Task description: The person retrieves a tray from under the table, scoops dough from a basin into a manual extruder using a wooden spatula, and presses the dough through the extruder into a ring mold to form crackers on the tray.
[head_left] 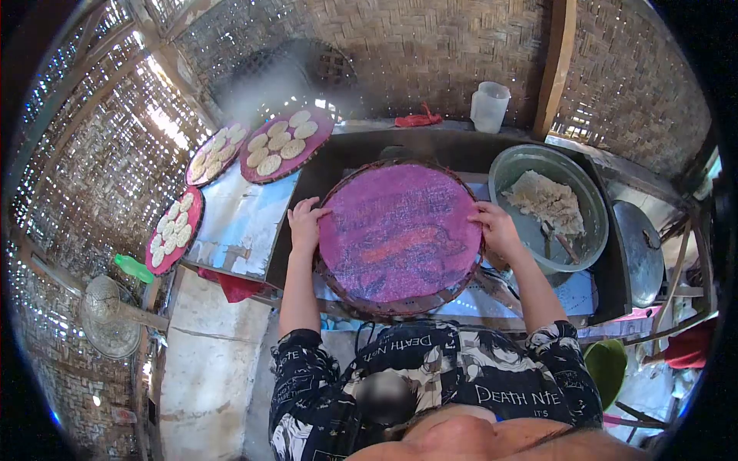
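Note:
A round tray [398, 232] covered with pink-purple cloth lies in front of me, its woven rim dark around the edge. No dough rounds lie on it. My left hand [307, 224] grips its left edge, and my right hand [497, 229] grips its right edge, fingers bent over the cloth. Just right of my right hand stands a large green-grey basin [596, 238] with a pale doughy mass [546, 201] and what look like utensil handles inside.
Three pink-covered trays with pale flat rounds stand at the left: one upper [287, 144], one behind it [216, 154], one lower [175, 230]. A white jug [490, 107] and red cloth [418, 119] sit along the back ledge. A metal lid [639, 253] leans at the right.

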`<state>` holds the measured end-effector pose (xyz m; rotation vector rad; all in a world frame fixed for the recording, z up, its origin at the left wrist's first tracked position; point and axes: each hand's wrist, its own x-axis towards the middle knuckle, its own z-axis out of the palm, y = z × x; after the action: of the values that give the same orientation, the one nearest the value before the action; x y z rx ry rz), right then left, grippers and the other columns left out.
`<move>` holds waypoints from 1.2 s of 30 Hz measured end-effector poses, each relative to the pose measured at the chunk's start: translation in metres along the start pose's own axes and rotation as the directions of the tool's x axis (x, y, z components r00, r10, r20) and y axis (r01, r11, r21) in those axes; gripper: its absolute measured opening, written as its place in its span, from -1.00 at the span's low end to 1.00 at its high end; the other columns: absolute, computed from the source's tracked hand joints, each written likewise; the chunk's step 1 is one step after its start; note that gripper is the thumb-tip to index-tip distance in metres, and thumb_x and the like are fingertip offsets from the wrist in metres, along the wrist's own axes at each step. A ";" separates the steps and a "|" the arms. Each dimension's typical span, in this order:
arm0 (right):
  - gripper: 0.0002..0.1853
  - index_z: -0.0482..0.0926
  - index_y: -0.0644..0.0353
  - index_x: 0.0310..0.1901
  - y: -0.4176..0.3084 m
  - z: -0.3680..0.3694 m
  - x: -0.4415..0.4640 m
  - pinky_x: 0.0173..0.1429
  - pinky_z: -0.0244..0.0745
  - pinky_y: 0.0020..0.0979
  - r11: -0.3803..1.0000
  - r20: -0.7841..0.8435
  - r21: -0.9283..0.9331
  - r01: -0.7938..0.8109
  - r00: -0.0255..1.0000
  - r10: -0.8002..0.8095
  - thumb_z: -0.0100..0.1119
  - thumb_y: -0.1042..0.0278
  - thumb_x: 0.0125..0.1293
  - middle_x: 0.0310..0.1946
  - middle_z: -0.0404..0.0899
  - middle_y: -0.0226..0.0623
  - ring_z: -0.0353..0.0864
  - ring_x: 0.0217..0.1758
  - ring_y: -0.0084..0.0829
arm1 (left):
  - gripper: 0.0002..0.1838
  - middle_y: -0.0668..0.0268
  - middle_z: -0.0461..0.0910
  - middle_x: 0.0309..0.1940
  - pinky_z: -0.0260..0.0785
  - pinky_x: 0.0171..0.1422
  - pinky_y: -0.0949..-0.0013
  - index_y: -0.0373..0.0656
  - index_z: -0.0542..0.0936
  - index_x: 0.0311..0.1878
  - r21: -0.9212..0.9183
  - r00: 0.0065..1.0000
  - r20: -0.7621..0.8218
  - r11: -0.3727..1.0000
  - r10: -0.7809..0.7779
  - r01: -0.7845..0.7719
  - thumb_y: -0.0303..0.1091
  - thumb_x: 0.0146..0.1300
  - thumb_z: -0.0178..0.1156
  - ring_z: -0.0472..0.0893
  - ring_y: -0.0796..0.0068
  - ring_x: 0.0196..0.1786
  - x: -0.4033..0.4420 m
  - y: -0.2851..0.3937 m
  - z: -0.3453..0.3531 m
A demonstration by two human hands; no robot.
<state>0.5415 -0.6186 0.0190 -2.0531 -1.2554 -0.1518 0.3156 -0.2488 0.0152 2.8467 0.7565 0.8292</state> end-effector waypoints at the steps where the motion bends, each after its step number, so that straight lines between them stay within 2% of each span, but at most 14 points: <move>1: -0.70 0.63 0.08 -0.23 0.003 0.001 0.001 0.16 0.35 -0.29 1.000 -0.003 0.013 -0.007 1.000 0.007 0.01 0.62 0.02 -0.03 0.49 -0.21 0.44 0.06 -0.16 | -0.74 0.34 0.46 0.03 0.00 0.31 -0.04 0.12 0.65 -0.23 0.002 1.000 -0.006 1.000 -0.006 0.006 -0.38 0.06 0.04 0.33 0.28 0.20 0.001 -0.001 0.000; 3: -0.69 0.60 0.10 -0.19 0.001 0.001 0.000 0.13 0.37 -0.28 1.000 -0.047 0.007 0.004 0.999 -0.004 0.02 0.61 0.04 -0.04 0.49 -0.18 0.45 0.05 -0.15 | -0.56 0.29 0.44 0.06 0.06 0.29 -0.09 0.07 0.58 -0.06 -0.021 1.000 -0.024 1.000 -0.011 0.011 -0.59 0.01 -0.01 0.33 0.22 0.19 0.001 0.001 -0.005; 8: -0.71 0.56 0.17 -0.14 -0.016 -0.038 -0.033 -0.02 0.43 -0.27 0.999 -0.303 -0.022 -0.037 0.953 0.029 0.04 0.58 0.07 -0.09 0.50 -0.12 0.51 -0.07 -0.11 | -0.60 0.11 0.48 -0.03 0.29 0.15 0.23 -0.20 0.51 -0.04 -0.117 0.957 -0.279 0.992 -0.082 0.051 -0.66 0.01 -0.01 0.46 0.14 0.04 -0.023 0.024 -0.049; 10: -0.77 0.56 0.20 -0.18 -0.014 -0.049 -0.066 -0.14 0.44 -0.25 0.987 -0.230 0.007 -0.162 0.960 0.159 0.04 0.52 0.09 -0.15 0.50 -0.11 0.53 -0.23 -0.07 | -0.68 0.14 0.53 -0.10 0.33 0.09 0.24 -0.23 0.54 -0.12 -0.408 0.938 -0.334 0.912 -0.093 -0.055 -0.61 -0.02 0.09 0.50 0.18 -0.01 -0.043 0.085 -0.080; 12: -0.79 0.56 0.21 -0.20 -0.005 -0.057 -0.102 -0.16 0.44 -0.24 0.959 -0.108 -0.030 -0.283 0.954 0.279 0.05 0.47 0.11 -0.17 0.50 -0.10 0.53 -0.28 -0.07 | -0.77 0.18 0.56 -0.17 0.35 0.04 0.25 -0.22 0.58 -0.21 -0.771 0.978 0.045 0.629 0.204 -0.096 -0.53 -0.01 0.17 0.54 0.23 -0.07 -0.078 0.128 -0.092; 14: -0.65 0.50 0.22 -0.09 0.009 -0.051 -0.137 -0.09 0.43 -0.23 0.864 0.107 -0.211 -0.457 0.868 0.485 0.16 0.26 0.09 -0.16 0.49 -0.05 0.52 -0.17 -0.08 | -0.79 0.20 0.55 -0.11 0.31 0.10 0.23 -0.18 0.60 -0.19 -0.963 0.575 0.249 0.262 0.779 0.061 -0.34 0.11 0.18 0.51 0.26 0.00 -0.092 0.177 -0.090; 16: -0.50 0.43 0.20 0.04 0.021 -0.034 -0.166 -0.05 0.42 -0.21 0.758 0.186 -0.470 -0.452 0.789 0.586 0.22 0.21 0.05 -0.14 0.48 -0.03 0.49 -0.10 -0.08 | -0.68 0.13 0.48 0.00 0.26 0.16 0.20 -0.20 0.53 -0.04 -0.961 0.326 0.205 0.126 0.923 0.248 -0.22 0.23 0.08 0.45 0.20 0.09 -0.110 0.209 -0.063; 19: -0.38 0.33 0.20 0.10 0.042 0.001 -0.189 0.03 0.38 -0.14 0.702 0.123 -0.489 -0.517 0.756 0.643 0.27 0.15 0.00 -0.07 0.44 -0.02 0.46 -0.05 -0.03 | -0.59 0.11 0.40 0.09 0.14 0.26 0.22 -0.20 0.42 0.10 -0.931 0.386 0.252 0.113 0.888 0.347 -0.14 0.30 -0.04 0.36 0.16 0.19 -0.116 0.212 -0.023; 22: -0.43 0.36 0.19 0.04 0.050 0.019 -0.192 0.02 0.38 -0.15 0.677 0.144 -0.436 -0.593 0.696 0.703 0.28 0.18 -0.02 -0.08 0.45 -0.05 0.47 -0.05 -0.04 | -0.54 0.10 0.37 0.12 0.10 0.29 0.23 -0.20 0.34 0.17 -0.811 0.225 0.505 0.368 0.833 0.454 -0.11 0.32 -0.09 0.32 0.17 0.21 -0.148 0.220 0.024; 25: -0.48 0.37 0.16 -0.01 0.043 0.020 -0.196 -0.02 0.40 -0.16 0.698 0.092 -0.341 -0.629 0.717 0.691 0.27 0.23 -0.04 -0.12 0.45 -0.10 0.47 -0.07 -0.08 | -0.53 0.10 0.33 0.17 0.05 0.33 0.21 -0.18 0.31 0.20 -0.823 0.141 0.565 0.543 0.813 0.165 -0.12 0.31 -0.07 0.27 0.18 0.26 -0.183 0.229 0.076; 28: -0.48 0.38 0.15 -0.02 0.030 0.006 -0.218 -0.05 0.40 -0.17 0.715 0.019 -0.216 -0.665 0.729 0.684 0.27 0.23 -0.05 -0.14 0.45 -0.14 0.47 -0.08 -0.09 | -0.56 0.10 0.32 0.18 0.04 0.33 0.17 -0.13 0.32 0.19 -0.763 0.391 0.472 0.588 0.790 -0.266 -0.16 0.30 -0.07 0.26 0.14 0.25 -0.197 0.226 0.111; 30: -0.47 0.39 0.16 -0.02 0.019 -0.008 -0.229 -0.05 0.40 -0.18 0.698 0.009 -0.142 -0.701 0.705 0.710 0.28 0.22 -0.06 -0.15 0.45 -0.14 0.47 -0.07 -0.08 | -0.57 0.10 0.33 0.16 0.05 0.32 0.17 -0.15 0.33 0.17 -0.634 0.533 0.457 0.681 0.712 -0.367 -0.18 0.30 -0.06 0.27 0.13 0.24 -0.194 0.220 0.140; 33: -0.46 0.41 0.18 -0.03 0.003 -0.027 -0.247 -0.05 0.39 -0.19 0.628 0.032 -0.039 -0.777 0.627 0.778 0.31 0.16 -0.06 -0.18 0.48 -0.11 0.48 -0.08 -0.08 | -0.59 0.09 0.35 0.14 0.07 0.30 0.17 -0.17 0.35 0.14 -0.509 0.640 0.641 0.858 0.425 -0.060 -0.20 0.29 -0.06 0.29 0.12 0.22 -0.190 0.188 0.174; 36: -0.46 0.42 0.17 -0.03 0.005 -0.029 -0.267 -0.05 0.40 -0.21 0.680 -0.044 -0.070 -0.730 0.683 0.729 0.32 0.15 -0.07 -0.21 0.50 -0.11 0.50 -0.10 -0.11 | -0.61 0.08 0.36 0.11 0.09 0.28 0.17 -0.20 0.37 0.11 -0.403 0.611 0.771 0.880 0.177 0.253 -0.23 0.28 -0.05 0.30 0.11 0.20 -0.189 0.178 0.177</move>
<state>0.4139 -0.8334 -0.0803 -2.4604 -0.3267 0.1672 0.3480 -0.4855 -0.1889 2.3187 0.3828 -0.2966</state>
